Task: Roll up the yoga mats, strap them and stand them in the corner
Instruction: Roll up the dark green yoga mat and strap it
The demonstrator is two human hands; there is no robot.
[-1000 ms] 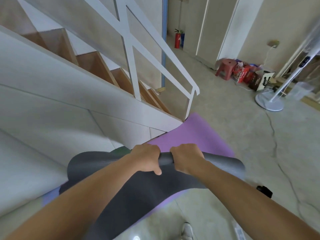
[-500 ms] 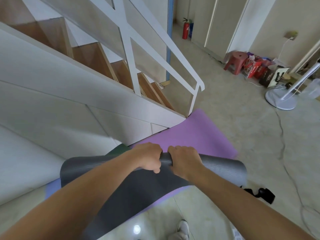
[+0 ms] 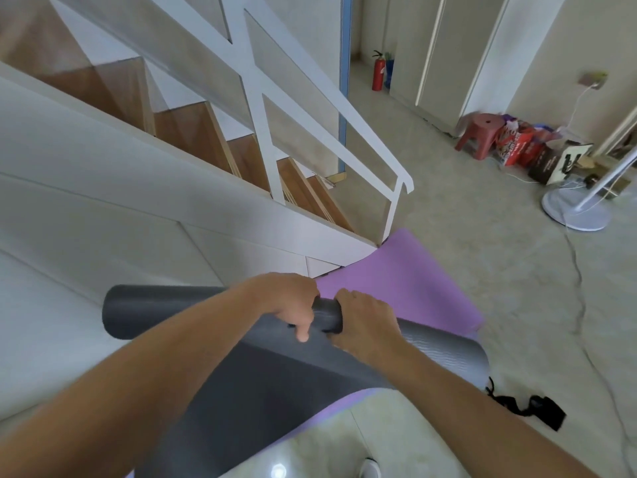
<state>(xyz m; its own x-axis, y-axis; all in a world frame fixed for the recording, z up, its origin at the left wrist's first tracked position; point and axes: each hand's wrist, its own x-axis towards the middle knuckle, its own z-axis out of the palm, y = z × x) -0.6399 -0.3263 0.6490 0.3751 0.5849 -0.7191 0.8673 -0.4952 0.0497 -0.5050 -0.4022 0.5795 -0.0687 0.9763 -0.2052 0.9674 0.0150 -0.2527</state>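
Our left hand (image 3: 286, 305) + right hand (image 3: 362, 324) curl round grey mat roll (image 3: 155, 312) centre only; ends may telescope twd 3 o'clock.

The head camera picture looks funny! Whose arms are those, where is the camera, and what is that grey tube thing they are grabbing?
Those arms belong to a person, not a machine. The camera sits on the person's head and looks forward and down, so you see what they see: their own arms, never their face. The left hand and the right hand sit side by side, fingers curled over a grey foam yoga mat. It is partly rolled into a tube, and the rest of it lies flat toward the person. Under it lies a flat purple yoga mat on the pale floor. A black strap lies on the floor near the roll's right end. Beyond the mats stands a white staircase with wooden steps.
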